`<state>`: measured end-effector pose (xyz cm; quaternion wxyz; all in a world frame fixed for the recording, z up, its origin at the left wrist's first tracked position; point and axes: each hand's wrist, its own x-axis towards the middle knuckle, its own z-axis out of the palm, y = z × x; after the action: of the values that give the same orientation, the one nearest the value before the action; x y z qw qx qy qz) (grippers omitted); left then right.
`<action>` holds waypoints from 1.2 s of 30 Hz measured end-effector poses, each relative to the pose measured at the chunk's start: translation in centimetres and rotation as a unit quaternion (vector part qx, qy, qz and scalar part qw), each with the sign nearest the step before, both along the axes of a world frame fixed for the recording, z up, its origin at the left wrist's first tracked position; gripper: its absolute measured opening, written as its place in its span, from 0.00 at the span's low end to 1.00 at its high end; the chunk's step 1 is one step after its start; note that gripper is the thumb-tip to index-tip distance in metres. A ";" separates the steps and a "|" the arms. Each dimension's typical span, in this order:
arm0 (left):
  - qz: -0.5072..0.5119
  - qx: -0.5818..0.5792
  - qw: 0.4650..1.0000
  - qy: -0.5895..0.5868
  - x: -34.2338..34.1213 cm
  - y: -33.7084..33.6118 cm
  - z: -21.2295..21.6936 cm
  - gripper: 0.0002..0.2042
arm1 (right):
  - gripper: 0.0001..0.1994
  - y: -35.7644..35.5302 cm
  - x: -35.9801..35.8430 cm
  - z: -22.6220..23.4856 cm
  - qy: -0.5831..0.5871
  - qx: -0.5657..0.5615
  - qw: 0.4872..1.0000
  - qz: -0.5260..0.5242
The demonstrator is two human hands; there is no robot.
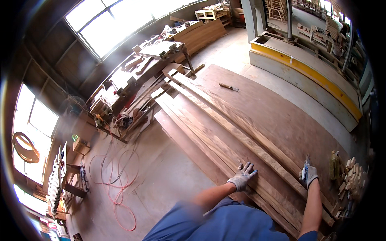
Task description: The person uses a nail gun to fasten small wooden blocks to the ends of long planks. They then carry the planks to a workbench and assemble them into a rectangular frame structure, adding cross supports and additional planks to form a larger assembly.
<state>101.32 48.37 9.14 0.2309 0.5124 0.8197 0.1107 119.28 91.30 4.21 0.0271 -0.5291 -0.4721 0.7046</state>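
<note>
Several long wooden boards lie side by side on a wide brown panel (pixel 273 108). My left hand (pixel 243 176), in a whitish work glove with blue stains, rests with fingers spread on the nearer boards (pixel 201 136). To the right, my right hand (pixel 309 174), gloved the same way, is at the edge of the farther long board (pixel 257 136). Its fingers look curled, with a small thin shape at their tips that I cannot make out. Farther up the panel lies a chisel-like tool (pixel 229 86) with a wooden handle.
Small wood pieces (pixel 354 176) are heaped at the right end of the panel. A cluttered workbench (pixel 157 50) runs below the windows. Red hose (pixel 118 193) lies coiled on the floor at left. A large machine frame with a yellow stripe (pixel 309 72) stands at the back right.
</note>
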 end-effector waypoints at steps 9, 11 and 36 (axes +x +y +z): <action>-0.017 0.022 0.999 0.026 0.5 -0.7 0.8 0.50 | 0.23 -14.8 1.7 1.1 -0.048 0.670 0.711 0.210; -0.026 0.053 0.996 0.064 1.6 -2.9 -3.5 0.45 | 0.26 -21.9 2.9 4.5 -0.071 0.560 0.730 0.385; -0.019 0.165 0.985 0.051 3.9 -5.5 -3.8 0.16 | 0.25 -27.6 16.6 -4.0 -0.103 0.697 0.584 0.404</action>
<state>105.26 42.90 5.29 0.1031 0.5642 0.7910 0.2131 135.91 63.74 0.18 0.0515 -0.1722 -0.9829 0.0387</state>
